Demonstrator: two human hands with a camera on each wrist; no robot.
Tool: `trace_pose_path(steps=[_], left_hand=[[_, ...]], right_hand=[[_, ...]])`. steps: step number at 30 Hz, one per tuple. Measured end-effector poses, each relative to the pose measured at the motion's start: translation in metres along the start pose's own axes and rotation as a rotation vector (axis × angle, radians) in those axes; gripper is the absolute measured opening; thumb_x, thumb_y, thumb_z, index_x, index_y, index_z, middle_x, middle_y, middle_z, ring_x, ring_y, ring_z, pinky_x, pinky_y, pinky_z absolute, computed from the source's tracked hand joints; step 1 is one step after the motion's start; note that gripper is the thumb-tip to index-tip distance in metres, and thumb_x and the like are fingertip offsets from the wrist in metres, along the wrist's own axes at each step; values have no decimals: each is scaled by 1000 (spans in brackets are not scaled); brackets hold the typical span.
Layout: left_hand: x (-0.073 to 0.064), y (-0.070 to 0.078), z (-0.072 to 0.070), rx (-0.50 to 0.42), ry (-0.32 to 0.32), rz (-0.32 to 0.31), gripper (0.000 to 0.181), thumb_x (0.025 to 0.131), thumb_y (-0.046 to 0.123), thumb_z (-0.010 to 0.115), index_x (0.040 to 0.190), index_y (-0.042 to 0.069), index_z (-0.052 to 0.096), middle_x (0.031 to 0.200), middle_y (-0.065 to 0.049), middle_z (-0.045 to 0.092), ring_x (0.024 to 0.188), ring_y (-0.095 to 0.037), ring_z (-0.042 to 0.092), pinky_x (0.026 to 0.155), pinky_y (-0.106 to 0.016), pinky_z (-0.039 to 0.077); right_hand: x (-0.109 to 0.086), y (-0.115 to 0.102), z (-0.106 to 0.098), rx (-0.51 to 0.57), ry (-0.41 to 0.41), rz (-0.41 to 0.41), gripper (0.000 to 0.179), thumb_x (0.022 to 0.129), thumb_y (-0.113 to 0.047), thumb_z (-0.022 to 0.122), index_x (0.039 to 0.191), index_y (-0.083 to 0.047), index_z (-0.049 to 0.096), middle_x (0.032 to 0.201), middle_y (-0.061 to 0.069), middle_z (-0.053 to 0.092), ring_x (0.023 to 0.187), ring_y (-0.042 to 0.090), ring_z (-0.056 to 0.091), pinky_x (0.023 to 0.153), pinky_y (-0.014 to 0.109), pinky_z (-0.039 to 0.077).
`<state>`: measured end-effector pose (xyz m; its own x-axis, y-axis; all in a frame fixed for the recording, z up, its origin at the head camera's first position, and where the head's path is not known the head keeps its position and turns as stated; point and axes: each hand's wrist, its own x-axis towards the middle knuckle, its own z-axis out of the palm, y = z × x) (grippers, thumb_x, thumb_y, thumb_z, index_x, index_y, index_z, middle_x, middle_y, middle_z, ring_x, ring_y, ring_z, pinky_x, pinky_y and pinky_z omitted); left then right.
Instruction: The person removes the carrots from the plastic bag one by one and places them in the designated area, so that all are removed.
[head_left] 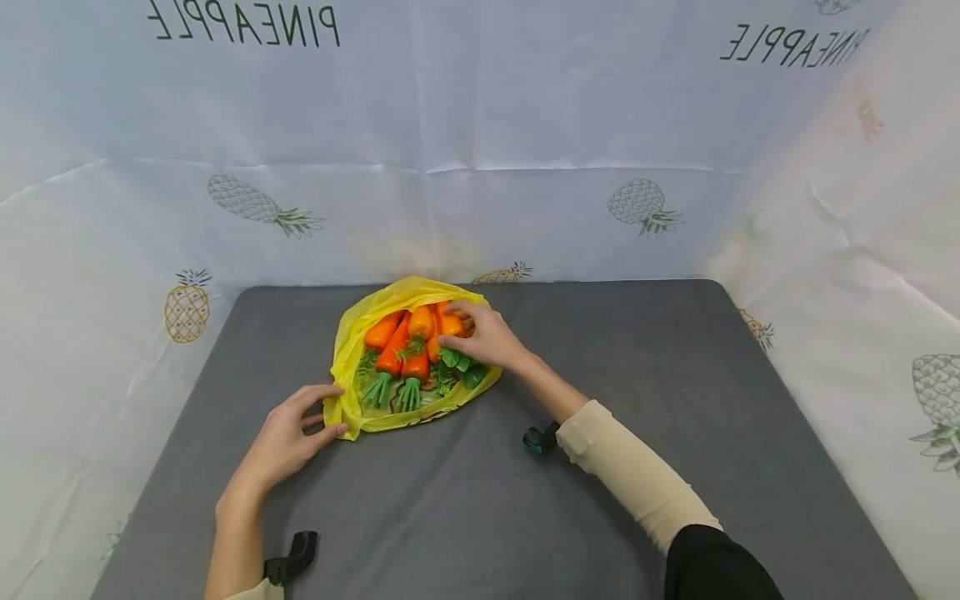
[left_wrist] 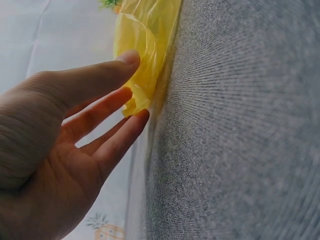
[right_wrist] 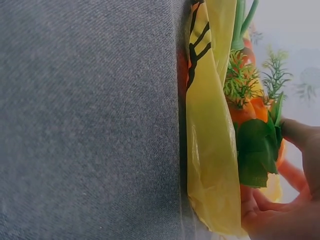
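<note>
In the head view, a yellow bag (head_left: 347,337) is seen on the desk (head_left: 637,358), with orange carrots (head_left: 392,355) and green leaves (head_left: 474,376) inside. Its edge is touched by the left hand (head_left: 285,429), thumb and fingers apart. Whether anything is gripped by the right hand (head_left: 491,336), at the bag's mouth, cannot be told; some fingers are partly hidden.

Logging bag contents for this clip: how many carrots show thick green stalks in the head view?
2 visible, side by side inside the yellow bag, left of the right hand: the left carrot and the right carrot. Others may be hidden.
</note>
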<state>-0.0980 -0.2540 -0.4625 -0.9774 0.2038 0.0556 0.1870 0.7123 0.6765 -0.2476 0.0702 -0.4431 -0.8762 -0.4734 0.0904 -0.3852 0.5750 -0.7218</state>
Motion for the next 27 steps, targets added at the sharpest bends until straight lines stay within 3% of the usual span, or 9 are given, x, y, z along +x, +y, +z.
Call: trace_pose_path(steps=[13, 27], left_hand=[[-1, 2, -1, -8, 7, 13, 53, 82, 15, 78, 131, 14, 56, 134, -8, 54, 121, -31, 58, 88, -39, 55], [-2, 0, -1, -8, 9, 15, 54, 82, 14, 78, 131, 14, 56, 134, -9, 54, 120, -31, 58, 87, -38, 56]], right_hand=[[-7, -8, -9, 20, 21, 15, 38, 90, -33, 68, 125, -19, 62, 129, 5, 63, 107, 22, 65, 89, 39, 54], [-22, -7, -19, 68, 54, -16, 37, 91, -34, 66, 125, -18, 63, 123, 2, 65, 108, 20, 63, 91, 40, 53]])
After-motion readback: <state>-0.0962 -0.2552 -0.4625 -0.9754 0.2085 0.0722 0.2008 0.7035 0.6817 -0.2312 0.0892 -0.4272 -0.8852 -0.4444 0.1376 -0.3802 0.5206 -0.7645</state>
